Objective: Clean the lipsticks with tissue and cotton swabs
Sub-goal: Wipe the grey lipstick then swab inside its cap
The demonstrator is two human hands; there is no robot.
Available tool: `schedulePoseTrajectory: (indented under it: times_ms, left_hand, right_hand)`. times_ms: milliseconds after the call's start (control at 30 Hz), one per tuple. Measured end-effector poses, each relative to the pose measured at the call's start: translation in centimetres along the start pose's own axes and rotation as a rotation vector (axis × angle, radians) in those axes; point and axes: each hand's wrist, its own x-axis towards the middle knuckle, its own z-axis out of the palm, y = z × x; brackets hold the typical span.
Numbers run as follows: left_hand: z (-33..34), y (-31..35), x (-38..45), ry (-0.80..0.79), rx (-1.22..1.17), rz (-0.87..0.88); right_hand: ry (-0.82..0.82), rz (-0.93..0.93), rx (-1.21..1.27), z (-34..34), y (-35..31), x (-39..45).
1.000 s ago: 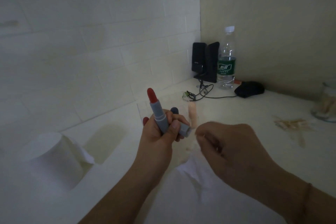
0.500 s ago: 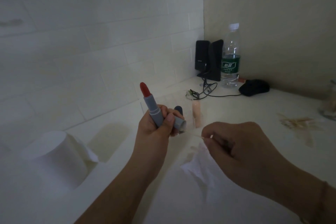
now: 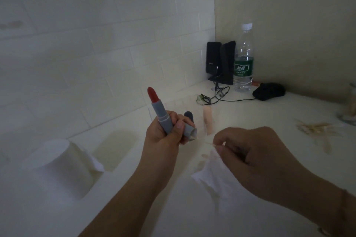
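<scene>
While the left hand (image 3: 165, 134) grips an uncapped lipstick (image 3: 159, 111) above a white table (image 3: 250, 113), its fingers and thumb wrapped round the grey tube, the red bullet points up and leans toward the tiled wall. A grey cap (image 3: 189, 131) is held in the same hand, its open end facing the right hand (image 3: 248, 152). That hand is curled, pinching a thin cotton swab (image 3: 211, 144) between thumb and forefinger, the stick's tip poking out toward the cap and stopping short of it. A crumpled white tissue (image 3: 210, 171) hangs from beneath the right hand's fingers and trails onto the table; whether the fingers clasp it or merely cover it cannot be told. Behind the left hand stand a dark blue lipstick (image 3: 188, 116), mostly hidden by the fingers, and a pale peach tube (image 3: 207, 119), upright in what looks like a clear holder. A roll of toilet paper (image 3: 57, 167) stands at the left with a loose sheet hanging off it. In the far corner are two black speakers (image 3: 221, 61), a water bottle (image 3: 243, 59) with a green label, a tangle of cable and a black mouse (image 3: 268, 91). A scatter of loose swabs (image 3: 316, 128) lies at the right, near a glass jar (image 3: 349, 107) at the edge of view.
</scene>
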Motion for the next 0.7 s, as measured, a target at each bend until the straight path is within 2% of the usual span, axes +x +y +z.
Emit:
schedulePoseTrajectory:
  times_ms: [67,233,400,567,700]
  left_hand:
    - [0.0,0.1,0.0,-0.004,-0.013,-0.002]
    - [0.1,0.0,-0.1,0.031,-0.018,-0.019]
    - [0.1,0.2,0.0,0.071,-0.087,-0.074]
    - [0.0,0.3,0.3,0.098,-0.362,-0.202]
    - [-0.3,0.1,0.5,0.081,-0.465,-0.252]
  right_hand:
    - [0.016,0.023,-0.021,-0.2,0.1,0.1]
    - [-0.068,0.011,0.028,0.2,-0.4,-0.2]
    - [0.014,0.022,0.165,0.2,-0.7,-0.3]
    - [0.106,0.096,0.191,-0.1,0.4,0.0]
    - [0.132,0.099,0.168,-0.3,0.6,0.2]
